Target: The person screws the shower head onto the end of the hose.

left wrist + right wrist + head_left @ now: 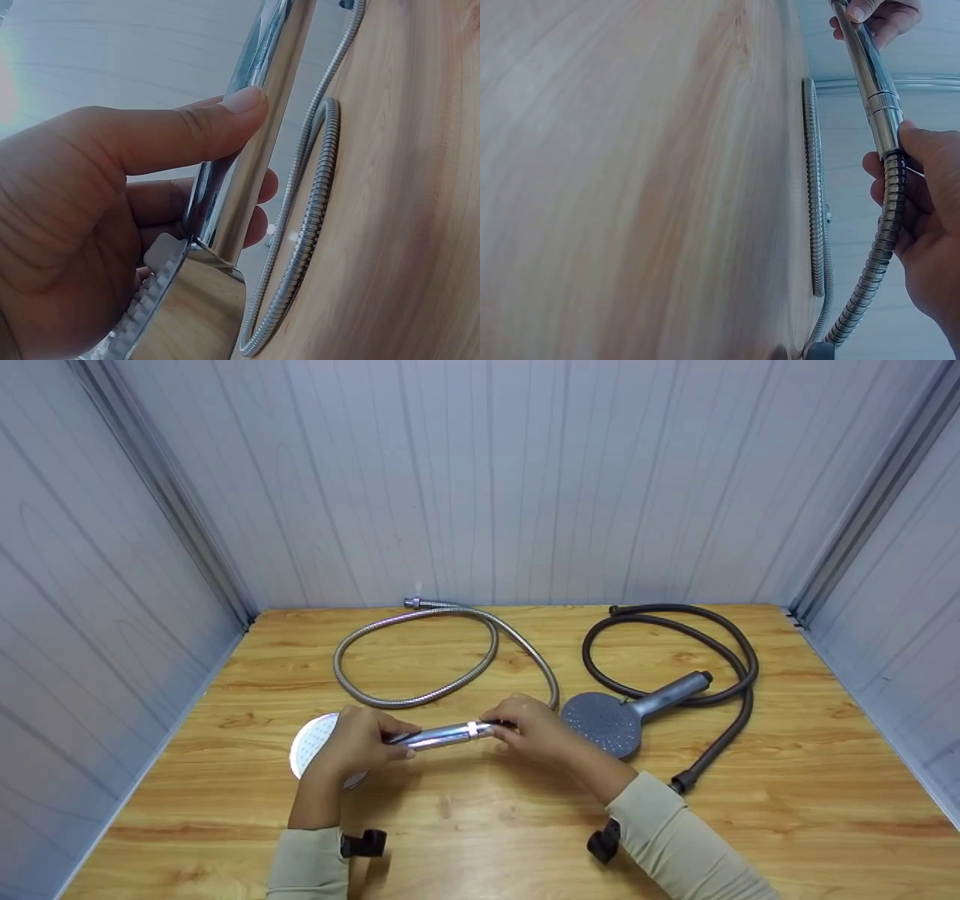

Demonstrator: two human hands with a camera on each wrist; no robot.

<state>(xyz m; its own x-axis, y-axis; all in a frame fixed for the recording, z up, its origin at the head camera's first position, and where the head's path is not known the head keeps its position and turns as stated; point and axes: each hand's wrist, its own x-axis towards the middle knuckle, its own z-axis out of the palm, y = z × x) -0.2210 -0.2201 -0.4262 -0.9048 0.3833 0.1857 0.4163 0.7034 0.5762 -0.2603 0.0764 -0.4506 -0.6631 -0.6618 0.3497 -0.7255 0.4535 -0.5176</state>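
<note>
A chrome shower head (442,737) is held just over the table, its pale round spray face (307,742) at the left. My left hand (356,742) grips its handle near the head; in the left wrist view the thumb lies along the chrome. With thumb and fingers, my right hand (536,727) pinches the chrome end nut (886,129) of a silver metal hose (870,277). In the right wrist view the nut lines up with the handle's end and meets it. How far it is threaded, I cannot tell.
The silver hose's loop lies behind my hands, its free end fitting (412,602) near the back wall. To the right, a grey shower head (604,724) rests beside a coiled dark hose (752,660). White panels (480,487) enclose the wooden table (480,825).
</note>
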